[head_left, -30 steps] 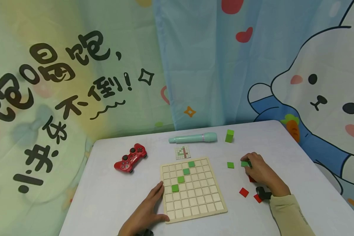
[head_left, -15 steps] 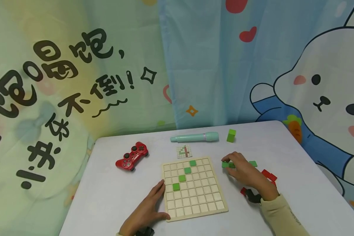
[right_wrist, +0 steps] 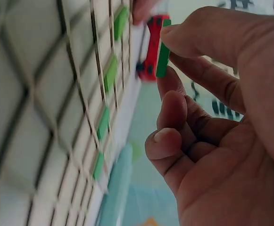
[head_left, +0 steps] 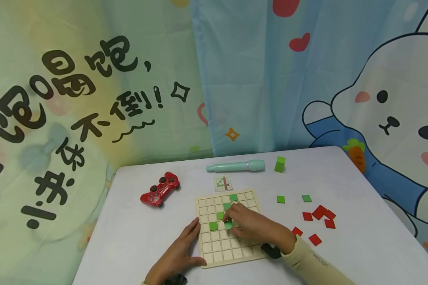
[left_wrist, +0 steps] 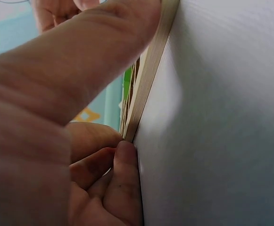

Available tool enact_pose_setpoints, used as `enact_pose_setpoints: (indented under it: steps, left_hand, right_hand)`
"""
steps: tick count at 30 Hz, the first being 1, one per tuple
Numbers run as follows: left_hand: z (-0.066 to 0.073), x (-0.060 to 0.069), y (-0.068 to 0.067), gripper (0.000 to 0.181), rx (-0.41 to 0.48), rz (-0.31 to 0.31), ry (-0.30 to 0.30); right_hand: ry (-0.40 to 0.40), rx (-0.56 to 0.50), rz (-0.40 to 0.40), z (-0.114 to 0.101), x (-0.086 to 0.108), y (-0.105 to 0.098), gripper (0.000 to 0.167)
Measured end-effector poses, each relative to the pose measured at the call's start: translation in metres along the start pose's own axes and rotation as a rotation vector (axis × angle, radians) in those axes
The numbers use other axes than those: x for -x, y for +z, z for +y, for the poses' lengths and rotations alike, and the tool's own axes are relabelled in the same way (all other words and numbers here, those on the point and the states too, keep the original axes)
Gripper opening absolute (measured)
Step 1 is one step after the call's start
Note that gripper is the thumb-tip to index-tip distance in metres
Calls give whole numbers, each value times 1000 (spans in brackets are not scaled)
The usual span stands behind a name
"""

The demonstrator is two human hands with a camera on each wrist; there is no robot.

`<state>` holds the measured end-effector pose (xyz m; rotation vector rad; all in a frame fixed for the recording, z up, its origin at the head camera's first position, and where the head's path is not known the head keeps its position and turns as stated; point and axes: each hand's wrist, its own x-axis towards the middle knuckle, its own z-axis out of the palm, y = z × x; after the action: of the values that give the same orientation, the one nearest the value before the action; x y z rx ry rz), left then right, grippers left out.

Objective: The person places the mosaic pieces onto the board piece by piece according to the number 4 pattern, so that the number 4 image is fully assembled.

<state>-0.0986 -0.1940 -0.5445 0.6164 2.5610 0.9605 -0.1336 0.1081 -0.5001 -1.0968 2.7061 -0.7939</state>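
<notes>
My right hand [head_left: 251, 225] pinches a green square tile [right_wrist: 163, 49] between thumb and fingertips, over the middle of the wooden grid board [head_left: 237, 252]. In the right wrist view the tile stands apart from the board, and the other fingers are curled in. Several green tiles [head_left: 213, 226] lie in the board's cells in a diagonal row. At the board's left side rests my left hand [head_left: 176, 253], fingers along the edge and thumb at the near corner. The left wrist view shows its thumb and fingertips by the board's side edge [left_wrist: 148, 70].
Right of the board lie two loose green tiles [head_left: 281, 199] and several red tiles [head_left: 319, 212]. A small green stack [head_left: 279, 164] stands behind them. A patterned grid card [head_left: 222, 183], a mint tube [head_left: 235, 166] and a red game controller [head_left: 160, 189] lie further back.
My right hand has moved left from the loose tiles to above the board, carrying a green tile. The left hand stays at the board's left edge.
</notes>
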Motion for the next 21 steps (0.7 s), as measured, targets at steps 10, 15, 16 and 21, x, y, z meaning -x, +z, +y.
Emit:
enact_pose_setpoints:
  steps: [10, 15, 16, 21]
  left_hand:
    - [-2, -1, 0, 120, 14, -12, 4]
    - [-2, 0, 0, 120, 1, -4, 16]
    - [-2, 0, 0, 120, 2, -3, 16]
    - [-1, 0, 0, 120, -4, 3, 20]
  right_hand:
    - [-88, 88, -72, -17, -18, 26, 10]
    - [-80, 108, -94, -15, -21, 34, 9]
    - [-80, 110, -92, -15, -22, 35, 9]
    - [-90, 111, -67, -15, -23, 37, 8]
